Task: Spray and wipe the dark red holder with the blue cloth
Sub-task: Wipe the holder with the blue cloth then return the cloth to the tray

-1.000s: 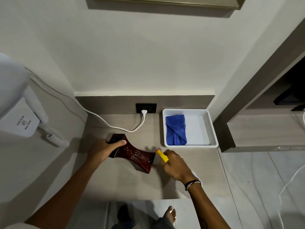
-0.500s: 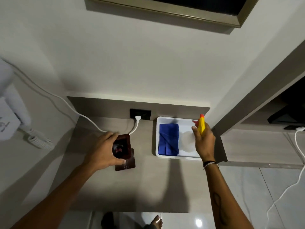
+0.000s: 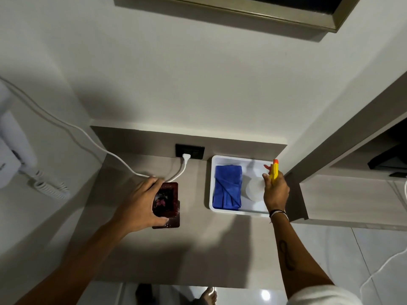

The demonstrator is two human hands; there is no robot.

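Your left hand (image 3: 141, 203) still grips the dark red holder (image 3: 166, 201) upright at frame center, same as half a second ago. Your right hand (image 3: 275, 191) keeps its fingers closed on the spray bottle (image 3: 256, 190), unmoved over the white tray (image 3: 233, 160), right of the blue cloth (image 3: 227, 187).

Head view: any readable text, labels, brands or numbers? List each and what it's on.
None readable.
White wall unit: only an edge shows, at the left frame edge, with no print legible.
Spray bottle in the right hand: no label visible.
Dark red holder under the left hand: pattern only, no lettering.
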